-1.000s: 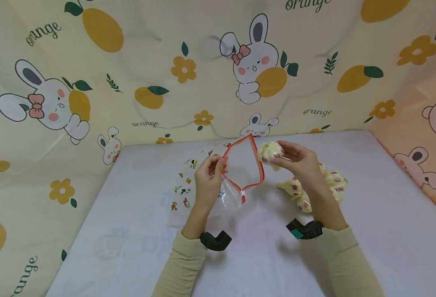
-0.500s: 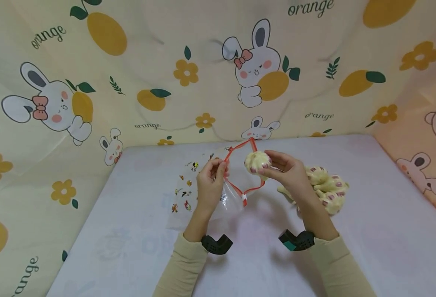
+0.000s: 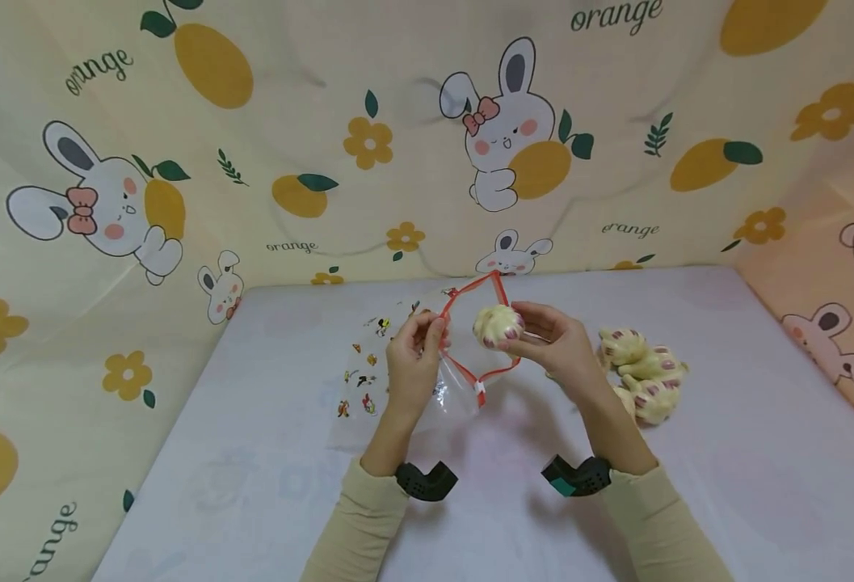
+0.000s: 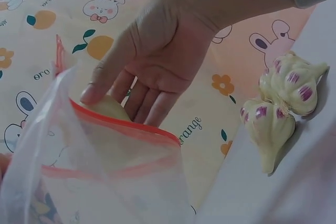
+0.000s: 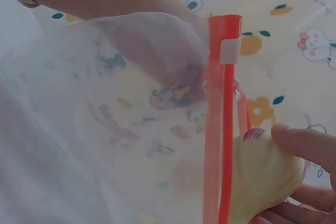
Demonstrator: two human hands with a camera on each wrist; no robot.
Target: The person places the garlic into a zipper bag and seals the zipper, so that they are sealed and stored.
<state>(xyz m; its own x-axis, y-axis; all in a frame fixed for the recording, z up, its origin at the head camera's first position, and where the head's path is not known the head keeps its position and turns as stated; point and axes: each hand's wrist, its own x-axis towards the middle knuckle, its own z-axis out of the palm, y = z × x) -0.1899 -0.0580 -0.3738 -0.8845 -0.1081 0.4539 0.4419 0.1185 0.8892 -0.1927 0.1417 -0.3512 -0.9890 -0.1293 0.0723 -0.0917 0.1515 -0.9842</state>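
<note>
My left hand [image 3: 414, 364] pinches the red-edged rim of a clear zip bag [image 3: 354, 408] printed with small cartoon figures. The bag's mouth stands wide apart, facing right. At that mouth my right hand [image 3: 561, 349] holds a garlic bulb [image 3: 498, 326], cream with purple patches, between thumb and fingers. In the left wrist view the red rim partly covers the bulb [image 4: 111, 107]. The right wrist view has the bulb [image 5: 268, 174] just beside the red zip strip, which carries a white slider [image 5: 230, 52]; the left hand is seen blurred through the plastic.
Several more garlic bulbs [image 3: 652, 372] lie in a heap on the white-covered table [image 3: 252, 485], right of my right hand, partly behind its wrist. A printed cloth wall [image 3: 397, 186] rises behind the table. Both wrists wear black devices [image 3: 427, 482].
My right hand has carried the garlic bulb leftward and slightly down, from the bag mouth's right edge to in front of the opening. The left hand keeps its hold on the rim.
</note>
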